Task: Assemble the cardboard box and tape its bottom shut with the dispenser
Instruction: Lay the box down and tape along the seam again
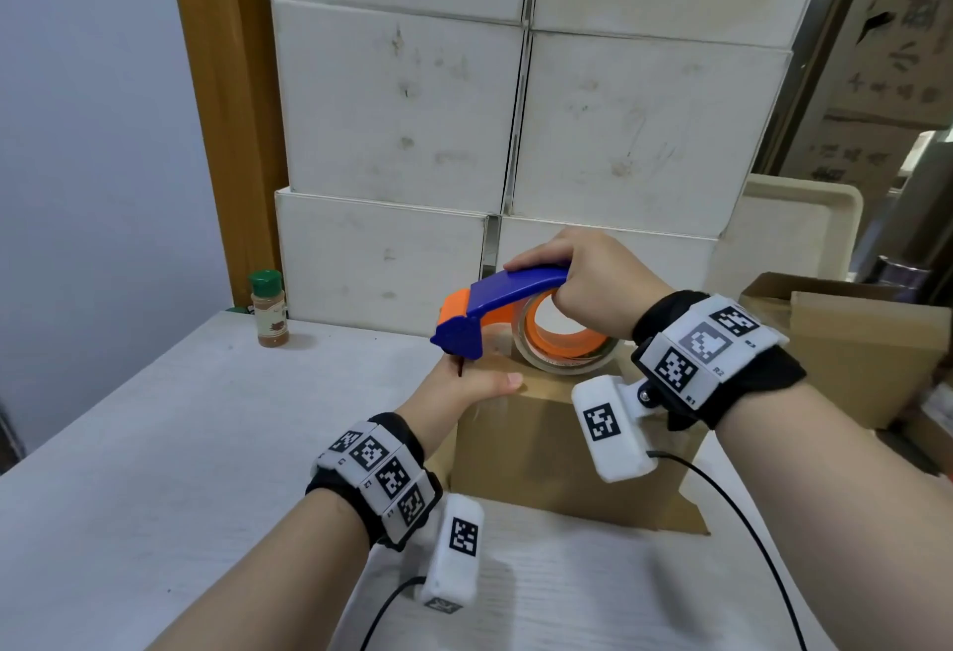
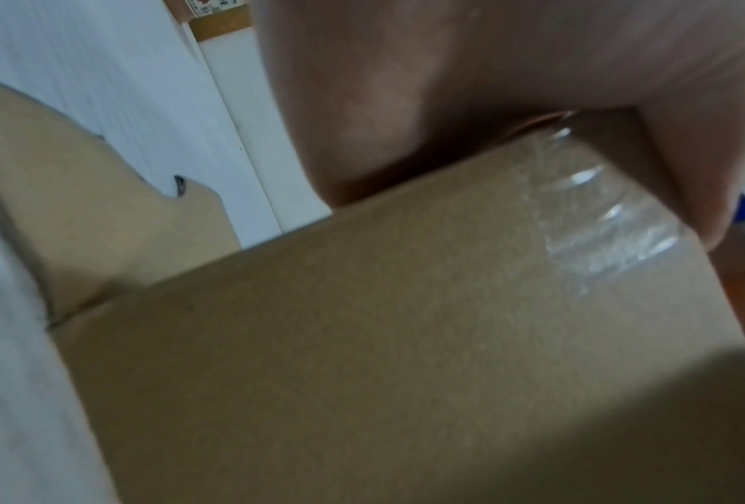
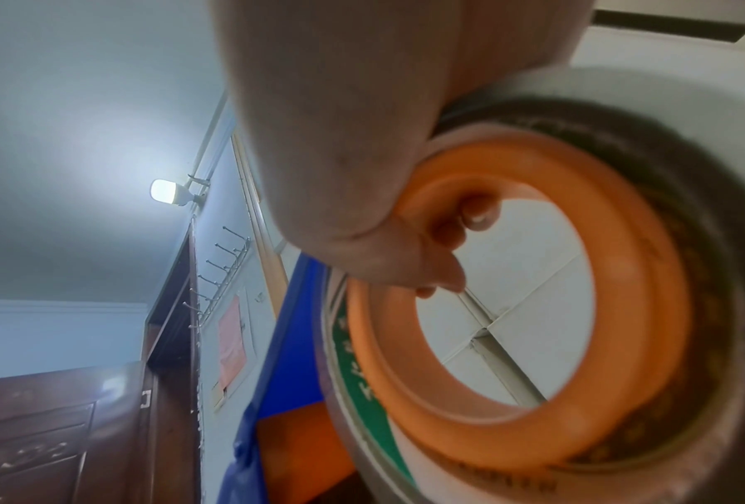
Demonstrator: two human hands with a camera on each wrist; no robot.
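A brown cardboard box (image 1: pixel 536 449) stands on the white table with its lower flaps (image 1: pixel 670 516) spread out. My left hand (image 1: pixel 466 382) lies over its top left edge, thumb along the near edge; the fingers are hidden behind the dispenser. In the left wrist view the palm (image 2: pixel 404 85) presses down where a strip of clear tape (image 2: pixel 599 232) runs over the edge and down the box side (image 2: pixel 362 358). My right hand (image 1: pixel 582 284) grips the handle of the blue and orange tape dispenser (image 1: pixel 495 312), whose nose sits just above the left hand. Its tape roll (image 3: pixel 534 307) rests on the box top.
Stacked white boxes (image 1: pixel 402 98) form a wall right behind the box. A spice bottle with a green cap (image 1: pixel 268 310) stands at the table's back left. Brown cartons (image 1: pixel 866 346) and a beige tray (image 1: pixel 804 222) crowd the right. Bare table (image 1: pixel 154 444) lies to the left.
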